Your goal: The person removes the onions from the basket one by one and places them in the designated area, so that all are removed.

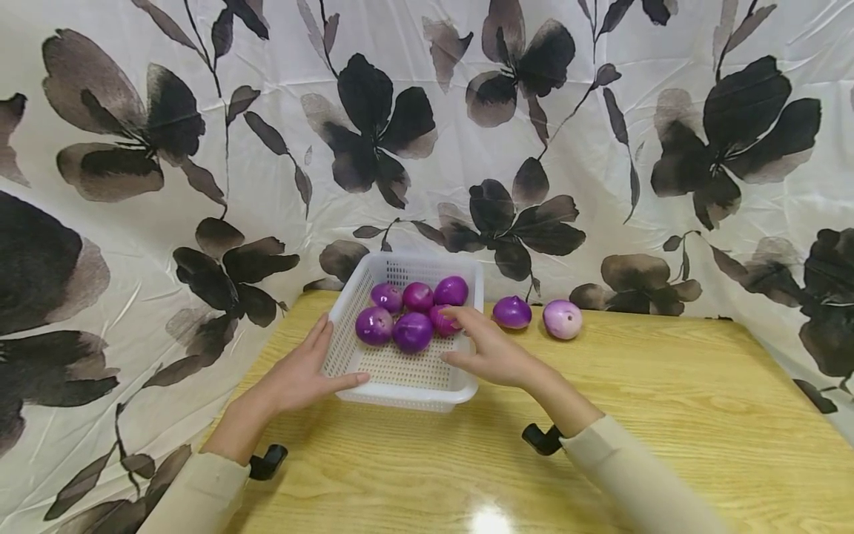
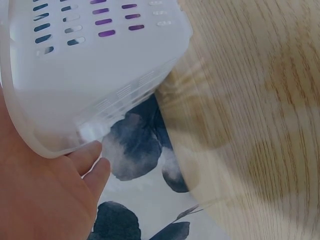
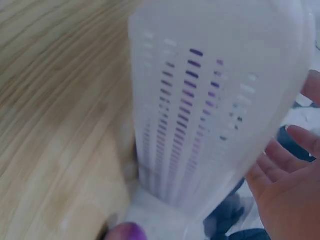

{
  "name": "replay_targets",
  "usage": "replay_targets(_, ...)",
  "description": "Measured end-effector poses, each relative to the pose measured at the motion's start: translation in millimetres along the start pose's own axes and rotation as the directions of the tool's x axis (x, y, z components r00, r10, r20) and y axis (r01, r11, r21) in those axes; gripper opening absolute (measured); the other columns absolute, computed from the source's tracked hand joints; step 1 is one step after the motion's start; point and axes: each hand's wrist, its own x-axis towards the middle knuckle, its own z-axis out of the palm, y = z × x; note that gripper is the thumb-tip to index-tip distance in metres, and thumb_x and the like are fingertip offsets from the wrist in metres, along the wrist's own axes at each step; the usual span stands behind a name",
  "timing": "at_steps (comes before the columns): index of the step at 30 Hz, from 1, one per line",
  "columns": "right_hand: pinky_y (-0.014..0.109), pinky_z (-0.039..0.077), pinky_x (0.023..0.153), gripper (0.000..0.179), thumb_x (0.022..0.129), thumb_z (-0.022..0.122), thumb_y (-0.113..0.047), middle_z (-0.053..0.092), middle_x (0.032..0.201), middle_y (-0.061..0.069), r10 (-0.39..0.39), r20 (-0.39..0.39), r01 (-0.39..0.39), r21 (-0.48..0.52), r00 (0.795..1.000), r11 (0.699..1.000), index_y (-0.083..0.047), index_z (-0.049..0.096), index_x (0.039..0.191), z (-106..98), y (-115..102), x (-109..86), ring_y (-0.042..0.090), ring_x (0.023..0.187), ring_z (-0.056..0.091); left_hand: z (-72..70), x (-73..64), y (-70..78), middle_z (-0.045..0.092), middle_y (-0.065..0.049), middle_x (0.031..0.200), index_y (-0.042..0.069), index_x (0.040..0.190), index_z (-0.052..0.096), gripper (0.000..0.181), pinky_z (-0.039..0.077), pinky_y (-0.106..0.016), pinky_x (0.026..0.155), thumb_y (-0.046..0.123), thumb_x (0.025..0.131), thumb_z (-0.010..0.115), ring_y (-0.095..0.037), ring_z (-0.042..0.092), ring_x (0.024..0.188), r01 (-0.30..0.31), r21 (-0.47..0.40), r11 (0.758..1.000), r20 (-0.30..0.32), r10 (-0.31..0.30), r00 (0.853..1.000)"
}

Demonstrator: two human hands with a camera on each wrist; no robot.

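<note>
A white plastic basket (image 1: 407, 397) with slotted walls stands on the wooden table, holding several peeled red onions (image 1: 413, 332). My left hand (image 1: 296, 378) holds the basket's front left corner, thumb over the front rim and fingers along the outside of the left wall. In the left wrist view its fingertips (image 2: 100, 172) show beside the rim. My right hand (image 1: 497, 348) reaches over the right rim, thumb and fingers spread apart. Its fingers overlap the rightmost onion (image 1: 443, 319) in the head view; whether they touch it I cannot tell.
Two more red onions, one darker (image 1: 511, 313) and one paler (image 1: 563, 320), lie on the table (image 1: 667, 400) right of the basket. Floral cloth (image 1: 414, 215) hangs behind the table and along its left side.
</note>
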Motion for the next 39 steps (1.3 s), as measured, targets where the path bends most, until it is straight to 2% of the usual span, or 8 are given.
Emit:
replay_targets(8,0.032,0.034,0.106,0.074,0.079,0.074,-0.029,0.044,0.136,0.007,0.025,0.042,-0.022,-0.076,0.999,0.997,-0.010,0.039,0.141,16.4,-7.1,20.1,0.015,0.124,0.043,0.3,0.3,0.5,-0.011,-0.008,0.156,0.002,0.150,0.001,0.125,0.023,-0.057,0.107,0.083,0.068,0.050,-0.040,0.014,0.139,0.001,0.006,1.000,0.002,-0.001,1.000)
replay_targets(18,0.040,0.041,0.101,0.089,0.074,0.078,-0.034,0.040,0.137,0.009,0.127,0.090,-0.107,-0.201,0.988,0.974,-0.012,0.030,0.146,35.5,-10.4,43.9,0.022,0.123,0.045,-0.1,1.0,1.2,-0.012,-0.008,0.156,0.001,0.150,0.002,0.126,0.023,-0.057,0.107,0.084,0.067,0.049,-0.041,0.014,0.139,0.004,0.009,1.000,0.013,-0.004,1.000)
replay_targets(28,0.051,0.041,0.099,0.095,0.075,0.077,-0.038,0.033,0.144,0.010,0.280,0.119,-0.250,-0.219,0.953,0.943,-0.014,0.024,0.149,45.3,-10.8,59.8,0.029,0.131,0.036,-0.4,0.6,1.9,-0.010,-0.009,0.156,0.001,0.150,0.002,0.126,0.024,-0.057,0.107,0.084,0.067,0.049,-0.041,0.015,0.139,0.007,0.012,1.000,0.014,-0.008,1.000)
replay_targets(39,0.051,0.041,0.098,0.094,0.076,0.076,-0.039,0.033,0.146,0.012,0.340,0.151,-0.292,-0.270,0.928,0.918,-0.012,0.024,0.149,54.5,-4.2,72.5,0.033,0.132,0.036,1.2,0.7,-0.2,-0.009,-0.010,0.157,0.002,0.150,0.001,0.126,0.024,-0.058,0.107,0.084,0.067,0.049,-0.041,0.015,0.139,0.010,0.008,1.000,0.013,-0.010,1.000)
